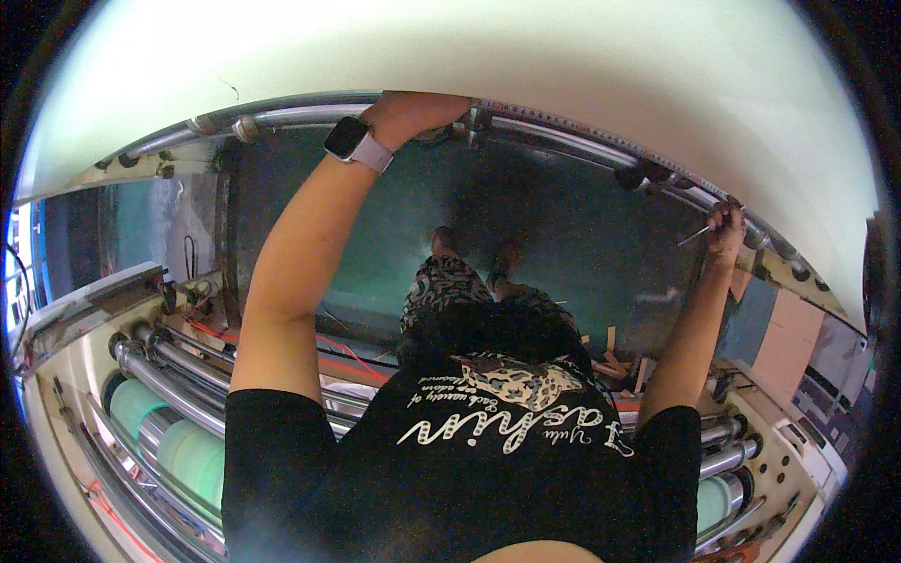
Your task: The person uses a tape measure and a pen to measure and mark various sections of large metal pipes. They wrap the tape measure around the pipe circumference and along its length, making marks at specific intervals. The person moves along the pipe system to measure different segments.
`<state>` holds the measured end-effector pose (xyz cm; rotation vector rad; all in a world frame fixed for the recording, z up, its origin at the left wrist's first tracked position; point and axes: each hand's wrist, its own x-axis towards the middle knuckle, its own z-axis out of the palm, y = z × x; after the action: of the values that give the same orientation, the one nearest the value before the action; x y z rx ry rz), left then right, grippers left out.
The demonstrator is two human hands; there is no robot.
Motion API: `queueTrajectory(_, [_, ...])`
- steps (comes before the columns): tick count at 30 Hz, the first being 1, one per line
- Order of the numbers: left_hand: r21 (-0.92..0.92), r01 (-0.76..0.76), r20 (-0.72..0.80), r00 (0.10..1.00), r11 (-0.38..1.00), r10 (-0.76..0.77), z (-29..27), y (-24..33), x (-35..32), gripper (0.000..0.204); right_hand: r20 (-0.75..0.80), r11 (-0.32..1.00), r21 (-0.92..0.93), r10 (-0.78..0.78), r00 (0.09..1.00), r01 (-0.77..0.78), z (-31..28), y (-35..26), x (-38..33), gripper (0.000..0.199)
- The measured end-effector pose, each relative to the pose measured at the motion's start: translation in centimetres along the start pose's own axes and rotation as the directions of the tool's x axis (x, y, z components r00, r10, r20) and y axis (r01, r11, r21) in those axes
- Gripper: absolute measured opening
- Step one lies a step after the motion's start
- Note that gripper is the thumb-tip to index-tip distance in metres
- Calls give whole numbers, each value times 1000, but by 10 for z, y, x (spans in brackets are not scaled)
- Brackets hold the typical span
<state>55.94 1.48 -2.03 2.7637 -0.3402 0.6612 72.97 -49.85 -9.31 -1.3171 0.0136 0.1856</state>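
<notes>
A wide white sheet-like surface [526, 47] curves across the far side, with a metal bar [310, 114] along its lower edge. My left hand [422, 111] reaches to this bar left of the middle; the surface and the wrist hide its fingers. A grey-strapped watch [349, 139] is on that wrist. From beside my left hand a marked measuring strip [582, 129] runs along the bar toward the right. At its right end my right hand [725, 230] is closed by the bar, with a thin metal rod-like tool [693, 237] sticking out to the left.
Ring-shaped collars [246, 129] sit on the bar. Behind me at lower left are shiny metal rollers [178, 375] and green-tinted cylinders [192, 460]. Red tubing [347, 355] runs behind my legs. Wood pieces [615, 361] lie at the right, and cardboard [784, 338] beyond.
</notes>
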Motion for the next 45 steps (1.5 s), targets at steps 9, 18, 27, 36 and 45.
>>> queueTrajectory(9, [-70,263,342,913,962,-224,2,-2,-9,38,-160,996,-91,-30,987,15,11,-3,-11,17])
queueTrajectory(18, [-56,234,252,944,971,-213,5,-2,-5,25,-483,977,145,-65,873,153,14,19,-54,12])
queueTrajectory(27, [79,253,428,865,964,-262,1,-8,-5,24,-205,808,562,345,916,-178,140,92,-80,27])
queueTrajectory(36, [65,391,490,789,918,-370,-2,-6,-3,30,-187,774,632,206,960,-43,156,95,-62,30])
queueTrajectory(45, [26,411,531,767,911,-361,6,-25,-15,30,-255,797,600,275,927,-71,156,83,-62,31])
